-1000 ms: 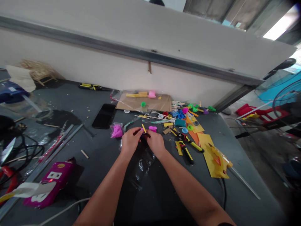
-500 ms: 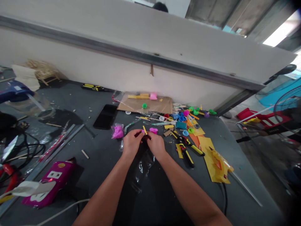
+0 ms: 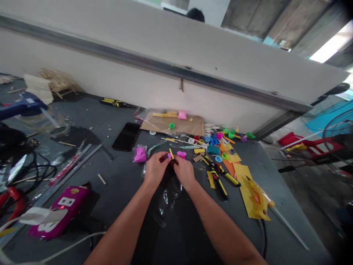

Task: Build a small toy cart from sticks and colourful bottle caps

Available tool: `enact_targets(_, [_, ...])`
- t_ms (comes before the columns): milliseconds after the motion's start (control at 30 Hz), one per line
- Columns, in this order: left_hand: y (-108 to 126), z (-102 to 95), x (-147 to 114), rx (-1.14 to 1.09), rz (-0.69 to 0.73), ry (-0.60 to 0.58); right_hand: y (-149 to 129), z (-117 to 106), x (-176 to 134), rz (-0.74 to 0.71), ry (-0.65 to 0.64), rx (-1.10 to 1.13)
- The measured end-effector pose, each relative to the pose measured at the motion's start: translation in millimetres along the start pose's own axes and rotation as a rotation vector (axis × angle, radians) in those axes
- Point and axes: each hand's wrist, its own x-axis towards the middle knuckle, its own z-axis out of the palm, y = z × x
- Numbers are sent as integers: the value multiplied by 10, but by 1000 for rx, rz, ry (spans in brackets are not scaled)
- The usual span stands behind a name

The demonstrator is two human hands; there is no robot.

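Observation:
My left hand (image 3: 156, 168) and my right hand (image 3: 184, 171) meet over the middle of the table, fingertips pinched together. Between them is a small yellow strip (image 3: 171, 153), standing slightly tilted, with a bit of pink material at its base. The fingers hide most of this small piece. Just beyond my right fingertips shows a bright pink lump (image 3: 181, 154); whether it touches the hand I cannot tell. To the left of my left hand lies a clear bag of pink putty-like material (image 3: 140, 154). Crinkled clear plastic (image 3: 166, 197) lies below, between my forearms.
Pliers (image 3: 219, 186) and a yellow glue gun (image 3: 259, 198) on yellow sheets lie to the right. Colourful caps (image 3: 215, 140) and sticks cluster behind them. A phone (image 3: 126, 137), cardboard (image 3: 176, 127), a purple power strip (image 3: 62, 213) and metal bars (image 3: 71, 167) surround the left and back.
The view has shifted slightly, so the scene sits a little to the right and lower. Both hands keep their pinch on the small piece, with hardly any movement.

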Motion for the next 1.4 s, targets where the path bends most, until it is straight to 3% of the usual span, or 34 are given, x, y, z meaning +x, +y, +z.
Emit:
enact_targets(167, [-28,-4,-5,120,146,49,0,7,-1,-6,9,-2])
enact_targets(400, [-8,8,-11,127,220,59,1,17,1,-7,-1,-1])
enact_targets(667, [-34,-15,-1,192,211,64,4,23,-2,1,6,16])
enact_targets(1033, [-40,-190,-7,228,145,62,2,44,5,-3,15,-13])
enact_targets(1400, [55,-144,-78,310,221,32,14,70,-1,-23,29,27])
